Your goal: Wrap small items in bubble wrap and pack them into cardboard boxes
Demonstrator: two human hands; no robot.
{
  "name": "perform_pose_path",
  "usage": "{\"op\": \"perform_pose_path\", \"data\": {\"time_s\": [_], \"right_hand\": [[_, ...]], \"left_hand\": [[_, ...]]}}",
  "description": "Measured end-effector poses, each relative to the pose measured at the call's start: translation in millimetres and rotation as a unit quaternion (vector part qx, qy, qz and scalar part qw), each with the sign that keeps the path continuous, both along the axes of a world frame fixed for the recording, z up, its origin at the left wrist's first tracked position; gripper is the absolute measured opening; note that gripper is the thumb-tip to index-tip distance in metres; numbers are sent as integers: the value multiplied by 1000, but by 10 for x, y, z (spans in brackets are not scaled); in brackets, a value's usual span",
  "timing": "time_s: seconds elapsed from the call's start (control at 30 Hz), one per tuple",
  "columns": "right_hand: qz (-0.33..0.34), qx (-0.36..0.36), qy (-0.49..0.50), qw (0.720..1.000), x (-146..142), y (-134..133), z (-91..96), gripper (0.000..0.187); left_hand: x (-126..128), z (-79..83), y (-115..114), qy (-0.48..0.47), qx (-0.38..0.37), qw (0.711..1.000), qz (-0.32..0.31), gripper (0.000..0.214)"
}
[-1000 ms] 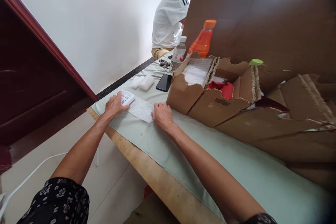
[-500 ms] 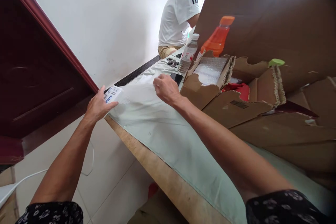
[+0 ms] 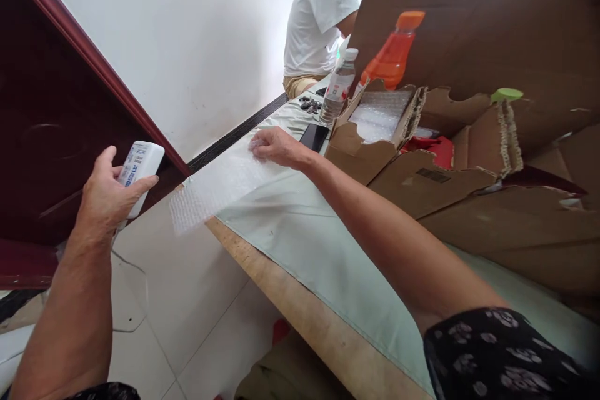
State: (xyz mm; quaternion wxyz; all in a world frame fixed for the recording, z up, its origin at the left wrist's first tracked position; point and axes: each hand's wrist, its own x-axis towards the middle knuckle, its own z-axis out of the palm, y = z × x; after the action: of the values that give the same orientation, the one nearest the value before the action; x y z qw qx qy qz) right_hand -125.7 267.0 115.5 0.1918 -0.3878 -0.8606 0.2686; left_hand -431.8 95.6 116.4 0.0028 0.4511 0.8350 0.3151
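Observation:
On the left, my left hand grips a white box-shaped device with blue printing, held up off the table. A thin cable hangs below that hand, though where it starts is hidden. My right hand pinches the far edge of a sheet of clear bubble wrap. The sheet lies across the table's narrow end, and its near left corner juts out over the floor. A pale green cloth covers the table beneath it.
Cardboard boxes line the table's right side, one holding bubble-wrapped items. Behind them stand an orange drink bottle and a water bottle. A phone and keys lie nearby. A person in a white shirt sits at the far end.
My left hand has moved left and lifted the white device away from the table edge. My right hand has shifted slightly left, and the bubble wrap now lies spread out over the corner.

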Motion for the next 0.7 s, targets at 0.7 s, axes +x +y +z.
{"op": "perform_pose_path", "data": {"time_s": [0.7], "right_hand": [[-35,126,-155,979,-147,-179,-1108,40]], "left_hand": [[832,-401,506,44,-112,979,-163,94]]}}
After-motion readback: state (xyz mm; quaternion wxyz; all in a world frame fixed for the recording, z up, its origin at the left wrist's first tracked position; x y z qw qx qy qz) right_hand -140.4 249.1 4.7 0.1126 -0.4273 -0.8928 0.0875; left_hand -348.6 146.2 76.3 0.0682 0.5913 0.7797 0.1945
